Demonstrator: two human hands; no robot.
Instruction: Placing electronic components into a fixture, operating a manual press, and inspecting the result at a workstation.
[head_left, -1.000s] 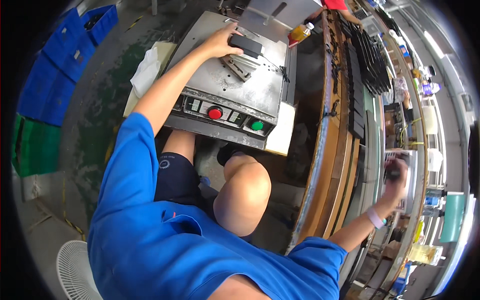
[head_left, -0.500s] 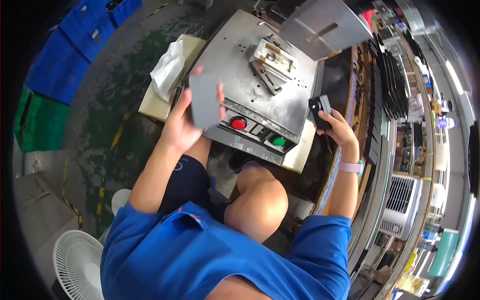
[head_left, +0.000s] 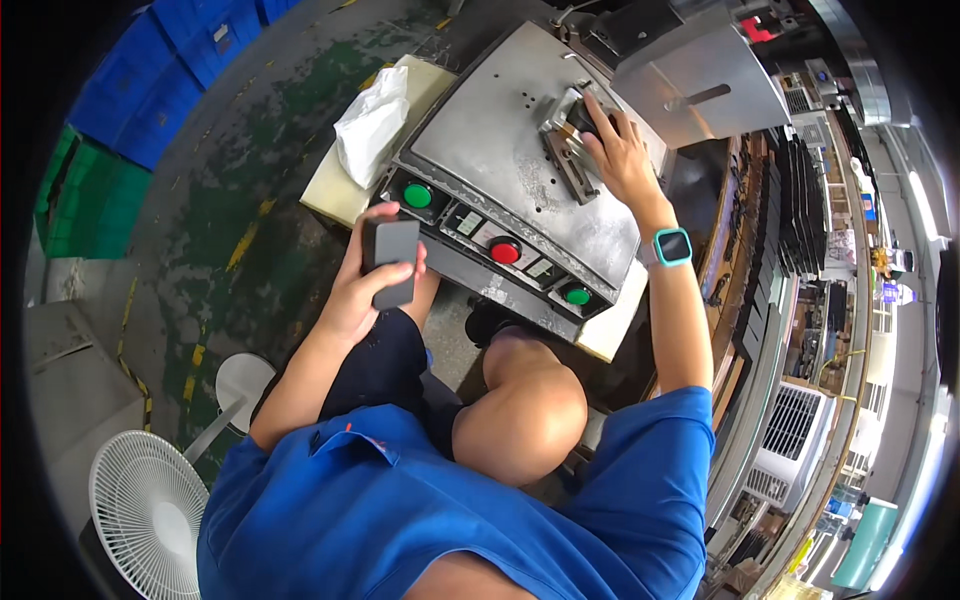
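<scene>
My left hand (head_left: 350, 302) is closed around a flat dark-grey rectangular case (head_left: 396, 245), held upright in front of the machine's near side. My right hand (head_left: 630, 165) reaches over the metal plate of a bench machine (head_left: 480, 120), its thumb and fingers around a small black rectangular part (head_left: 580, 117). That part sits at a metal fixture (head_left: 560, 140) fixed on the plate; the fingers partly hide both. On the machine's front panel are a green button (head_left: 417, 195), a red button (head_left: 505, 250) and another green button (head_left: 577, 294).
Left of the machine, a white plastic bag (head_left: 372, 125) lies on a pale board. An upright metal sheet (head_left: 700, 85) stands behind the fixture on the right. A white fan (head_left: 150, 510) is at lower left; blue crates (head_left: 130, 100) and a green crate (head_left: 100, 200) stand farther off.
My right hand has moved from beside the machine up and left onto the fixture, carrying the black part. My left hand has lowered and turned the grey case. The view has shifted slightly.
</scene>
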